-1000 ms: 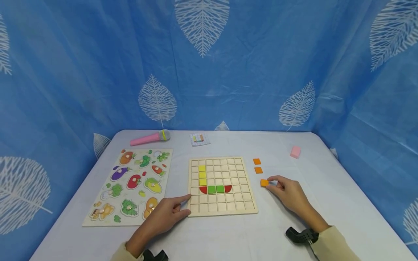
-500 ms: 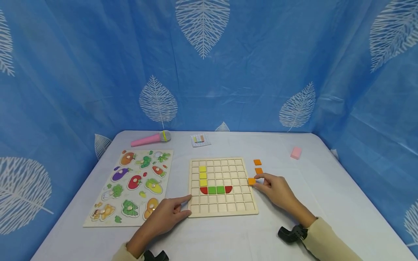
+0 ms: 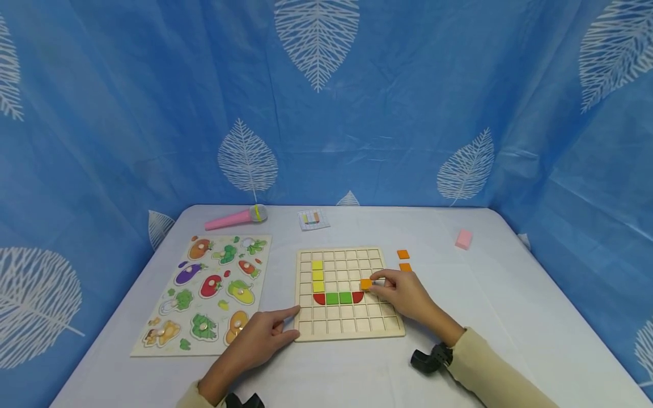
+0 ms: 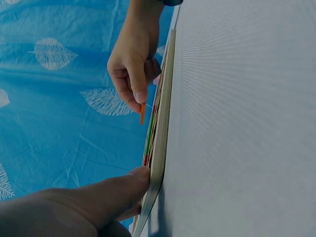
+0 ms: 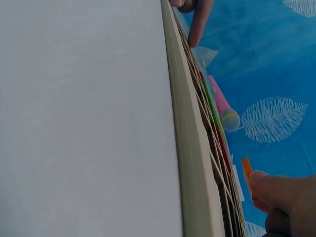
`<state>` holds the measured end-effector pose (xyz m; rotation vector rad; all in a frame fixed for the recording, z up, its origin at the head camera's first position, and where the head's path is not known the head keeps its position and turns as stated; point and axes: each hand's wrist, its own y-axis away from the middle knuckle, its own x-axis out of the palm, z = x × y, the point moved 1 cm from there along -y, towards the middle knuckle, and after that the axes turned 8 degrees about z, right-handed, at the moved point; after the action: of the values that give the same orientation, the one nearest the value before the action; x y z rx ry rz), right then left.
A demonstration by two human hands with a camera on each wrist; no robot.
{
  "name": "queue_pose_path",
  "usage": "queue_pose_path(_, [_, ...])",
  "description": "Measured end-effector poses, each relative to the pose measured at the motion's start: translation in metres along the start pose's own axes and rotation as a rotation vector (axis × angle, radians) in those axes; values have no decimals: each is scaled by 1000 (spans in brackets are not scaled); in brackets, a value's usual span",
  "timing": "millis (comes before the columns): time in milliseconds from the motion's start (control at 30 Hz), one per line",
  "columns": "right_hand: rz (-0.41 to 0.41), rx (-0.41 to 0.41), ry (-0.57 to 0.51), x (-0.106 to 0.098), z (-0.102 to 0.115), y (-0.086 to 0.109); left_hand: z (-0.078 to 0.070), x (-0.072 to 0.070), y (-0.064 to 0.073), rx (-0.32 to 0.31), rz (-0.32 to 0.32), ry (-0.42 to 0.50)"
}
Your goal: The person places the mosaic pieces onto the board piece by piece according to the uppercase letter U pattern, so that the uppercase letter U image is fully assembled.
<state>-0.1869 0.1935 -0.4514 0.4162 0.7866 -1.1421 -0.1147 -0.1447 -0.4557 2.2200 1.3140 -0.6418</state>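
My right hand (image 3: 408,296) pinches an orange square tile (image 3: 365,284) between thumb and fingertips. In the head view the tile overlaps the wooden grid board (image 3: 334,334), just behind the right red piece (image 3: 357,297); the left wrist view has it raised above the board. The board also carries a left red piece (image 3: 319,298), two green squares (image 3: 339,298) in between, and a column of yellow squares (image 3: 318,276). My left hand (image 3: 260,340) touches the board's left edge with index finger and thumb spread apart. Two more orange tiles (image 3: 403,254) lie right of the board, one partly hidden by my right hand.
A vegetable puzzle board (image 3: 204,294) lies at the left, partly behind my left hand. A pink toy microphone (image 3: 232,219), a small pattern card (image 3: 313,220) and a pink block (image 3: 463,239) sit farther back. Blue curtains surround the white table.
My right hand has carried the orange tile leftward from the table beside the board to over its grid. The left hand has stayed at the board's left edge.
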Motion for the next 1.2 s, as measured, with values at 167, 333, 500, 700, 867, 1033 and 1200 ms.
queue_pose_path(167, [39,8,-5,7,8,-10,0,-1,0,4,0,-8])
queue_pose_path(333, [58,25,14,13,12,-15,-2,-2,0,16,-4,-24])
queue_pose_path(500, [56,32,48,15,13,-16,-2,-2,0,13,-6,-31])
queue_pose_path(700, [60,41,69,15,12,-16,-2,-1,1,2,-5,-30])
queue_pose_path(867, [55,30,63,14,11,-16,0,-2,0,6,-13,-38])
queue_pose_path(1033, [19,14,20,11,10,-12,0,-2,0,7,-12,-32])
queue_pose_path(1200, [-12,0,-17,4,6,-9,0,-1,0,11,-14,-30])
